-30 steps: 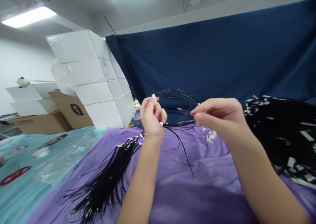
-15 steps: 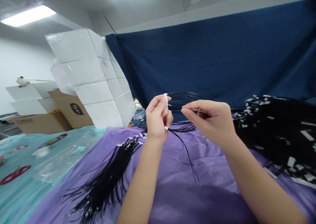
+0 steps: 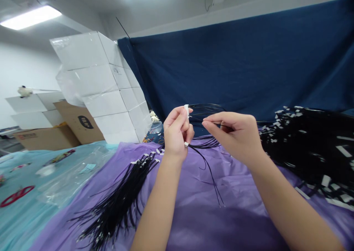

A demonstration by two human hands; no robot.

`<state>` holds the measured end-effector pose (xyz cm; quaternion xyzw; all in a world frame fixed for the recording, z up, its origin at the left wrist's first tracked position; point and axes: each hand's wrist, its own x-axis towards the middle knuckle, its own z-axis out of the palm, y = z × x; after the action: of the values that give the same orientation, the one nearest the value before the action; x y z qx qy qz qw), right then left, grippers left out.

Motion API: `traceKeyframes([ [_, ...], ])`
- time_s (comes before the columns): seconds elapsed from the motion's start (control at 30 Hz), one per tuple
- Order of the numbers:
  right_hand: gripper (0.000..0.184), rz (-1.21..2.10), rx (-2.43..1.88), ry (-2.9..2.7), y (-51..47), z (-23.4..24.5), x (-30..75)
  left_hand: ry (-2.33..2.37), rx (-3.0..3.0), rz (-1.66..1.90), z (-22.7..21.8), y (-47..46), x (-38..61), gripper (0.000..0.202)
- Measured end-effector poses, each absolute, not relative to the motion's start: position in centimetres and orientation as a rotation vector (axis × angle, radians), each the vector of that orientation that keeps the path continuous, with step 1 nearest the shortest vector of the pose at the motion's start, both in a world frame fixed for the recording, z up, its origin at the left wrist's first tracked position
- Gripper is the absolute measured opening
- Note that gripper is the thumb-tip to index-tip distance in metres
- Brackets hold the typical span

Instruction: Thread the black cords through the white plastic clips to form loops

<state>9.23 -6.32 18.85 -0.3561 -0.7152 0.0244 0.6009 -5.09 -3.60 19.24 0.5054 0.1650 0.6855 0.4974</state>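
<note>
My left hand point(image 3: 177, 131) is closed, pinching a white connector point(image 3: 186, 111) at its fingertips. Thin black wires point(image 3: 208, 106) run from that connector toward the right. A second small white connector point(image 3: 186, 144) shows at the lower side of the same palm, with black wires trailing from it over the purple cloth. My right hand point(image 3: 235, 133) has thumb and forefinger pinched on a thin black wire, a short way right of the white connector. The wire's end lies near the connector; whether it touches is too fine to tell.
A bundle of black wires with white connectors point(image 3: 118, 203) lies left on the purple cloth point(image 3: 215, 225). A large heap of similar wires point(image 3: 312, 147) fills the right. White boxes point(image 3: 110, 96) are stacked behind, left. Red-handled scissors point(image 3: 17, 196) and a plastic bag point(image 3: 72, 181) lie on turquoise cloth.
Both hands stay almost in place with the same grips. The right fingertips have shifted very slightly left, toward the white connector.
</note>
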Motion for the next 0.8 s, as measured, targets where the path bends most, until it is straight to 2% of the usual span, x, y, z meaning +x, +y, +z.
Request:
traceKeyframes([
  [0.8, 0.007, -0.124, -0.652, -1.654, -5.69, 18.16, 8.46, 0.416, 1.217, 1.661, 19.11, -3.20, -5.10, 0.019],
])
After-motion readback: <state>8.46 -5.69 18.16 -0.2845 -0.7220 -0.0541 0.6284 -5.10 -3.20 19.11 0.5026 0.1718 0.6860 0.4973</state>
